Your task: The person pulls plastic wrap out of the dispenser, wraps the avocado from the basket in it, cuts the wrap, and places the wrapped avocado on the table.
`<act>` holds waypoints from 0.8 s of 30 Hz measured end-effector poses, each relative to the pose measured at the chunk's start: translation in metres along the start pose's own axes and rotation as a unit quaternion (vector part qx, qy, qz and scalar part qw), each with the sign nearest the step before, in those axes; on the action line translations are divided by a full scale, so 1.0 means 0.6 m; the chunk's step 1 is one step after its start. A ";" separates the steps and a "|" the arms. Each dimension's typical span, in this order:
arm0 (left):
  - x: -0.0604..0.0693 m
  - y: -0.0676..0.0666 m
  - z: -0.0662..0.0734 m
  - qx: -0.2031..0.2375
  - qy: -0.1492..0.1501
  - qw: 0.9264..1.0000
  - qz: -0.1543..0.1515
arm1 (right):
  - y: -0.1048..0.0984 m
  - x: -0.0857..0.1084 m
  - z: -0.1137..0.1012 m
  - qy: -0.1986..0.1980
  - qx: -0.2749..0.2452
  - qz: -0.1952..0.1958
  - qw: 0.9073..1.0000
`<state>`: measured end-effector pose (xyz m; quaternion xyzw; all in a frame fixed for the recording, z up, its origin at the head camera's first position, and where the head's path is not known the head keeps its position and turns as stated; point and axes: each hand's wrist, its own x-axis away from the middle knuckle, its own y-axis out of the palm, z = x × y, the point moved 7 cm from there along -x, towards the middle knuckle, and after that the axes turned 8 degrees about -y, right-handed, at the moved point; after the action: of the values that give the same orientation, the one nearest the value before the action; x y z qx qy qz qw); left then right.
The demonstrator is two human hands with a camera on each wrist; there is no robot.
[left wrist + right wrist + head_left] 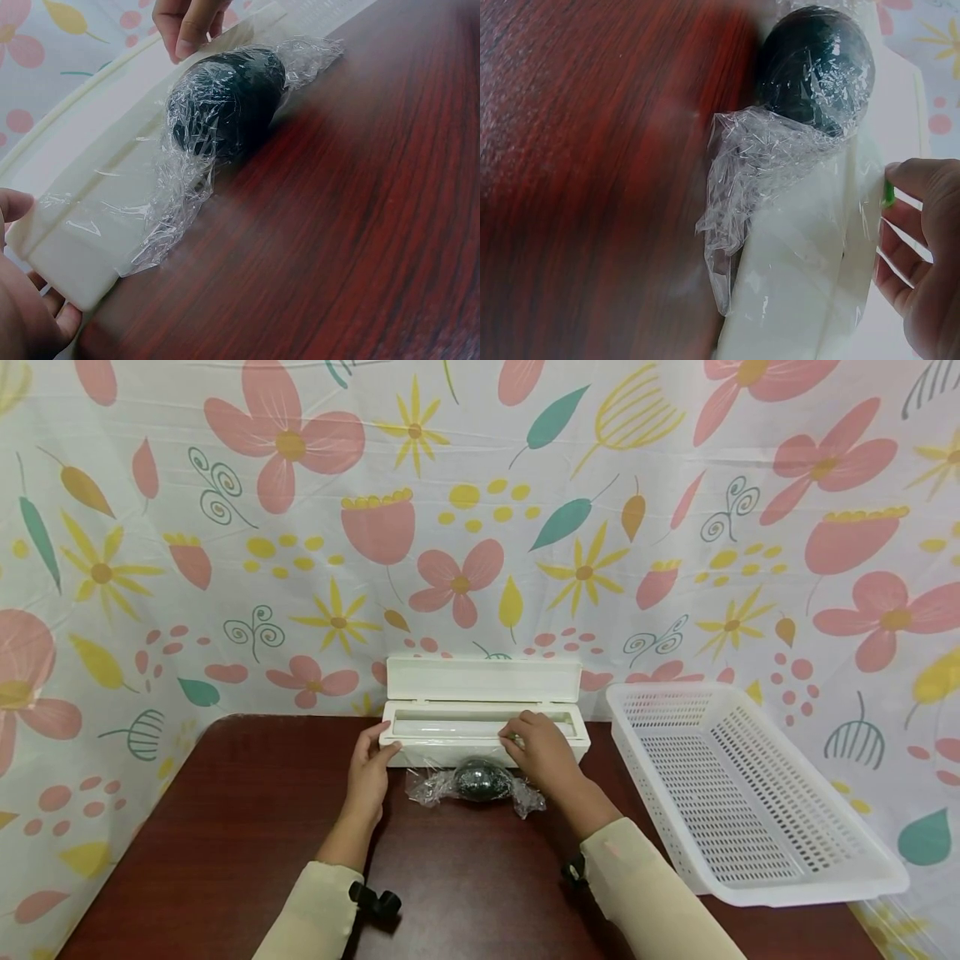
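Head view: One white box sits at the rear of the desk, its lid raised, a roll inside. One dark item, wrapped in clear film, lies just in front of the box between the two hands, obstructing part of its front. One white basket stands near the box, to the right. The left hand is clamped on the box's left end; the right hand is at the box's front rim, right of centre, fingertips together. Count: one box, one item, one basket, two hands. The desk is dark red-brown; behind it hangs a pale cloth printed with flowers and leaves.

Left wrist view: The left thumb lies over the box's corner, fingers at its end. Film extends from the item across the box's front. Whether the item touches the box cannot be determined. Crumpled film shows at both ends of the item. The desk has streaked grain.

Right wrist view: The right hand pinches one green tab at the box's edge. Crumpled film overhangs the desk side of the box.
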<state>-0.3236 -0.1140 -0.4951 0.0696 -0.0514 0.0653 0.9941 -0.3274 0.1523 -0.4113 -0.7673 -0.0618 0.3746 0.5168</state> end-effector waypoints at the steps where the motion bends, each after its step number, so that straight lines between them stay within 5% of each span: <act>1: 0.000 0.000 0.000 0.000 0.000 1.000 -0.001 | 0.000 0.000 0.001 0.001 0.000 -0.001 1.000; 24: -0.003 -0.001 -0.001 0.006 -0.006 1.000 -0.002 | -0.002 0.009 0.015 0.019 0.001 -0.010 1.000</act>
<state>-0.3251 -0.1148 -0.4961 0.0764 -0.0565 0.0633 0.9935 -0.3288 0.1624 -0.4148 -0.7734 -0.0595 0.3543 0.5223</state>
